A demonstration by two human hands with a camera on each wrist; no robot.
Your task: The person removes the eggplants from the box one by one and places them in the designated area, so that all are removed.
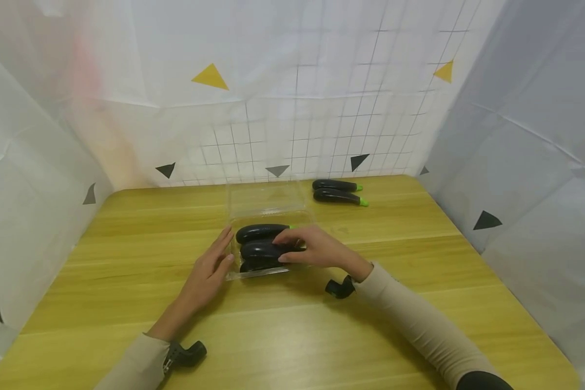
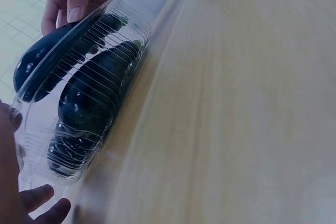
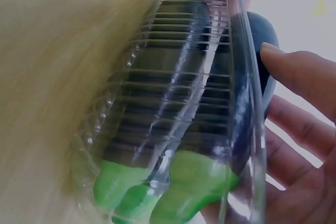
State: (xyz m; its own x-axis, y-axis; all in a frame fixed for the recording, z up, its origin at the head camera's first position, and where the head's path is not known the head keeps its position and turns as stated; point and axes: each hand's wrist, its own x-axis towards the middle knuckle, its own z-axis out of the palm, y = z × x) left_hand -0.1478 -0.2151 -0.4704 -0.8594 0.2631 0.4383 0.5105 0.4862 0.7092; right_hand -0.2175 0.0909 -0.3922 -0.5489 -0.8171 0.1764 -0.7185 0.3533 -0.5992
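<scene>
A clear plastic clamshell box (image 1: 268,272) sits on the table with its lid (image 1: 265,197) folded back. Several dark eggplants lie in it side by side, with green stem ends facing right. My right hand (image 1: 319,246) pinches the upper eggplant (image 1: 259,249) between thumb and fingers; in the right wrist view this eggplant (image 3: 263,32) rises above the box rim. Beneath it, other eggplants (image 2: 86,100) show through the ribbed wall. Along the box's left side rests my left hand (image 1: 207,273), fingers extended and holding nothing.
Two more eggplants (image 1: 336,195) lie together at the back of the wooden table (image 1: 283,341), right of the lid. White sheeting (image 1: 175,124) with triangles and grid lines stands behind the table and at both sides. A dark wrist device hangs below each sleeve.
</scene>
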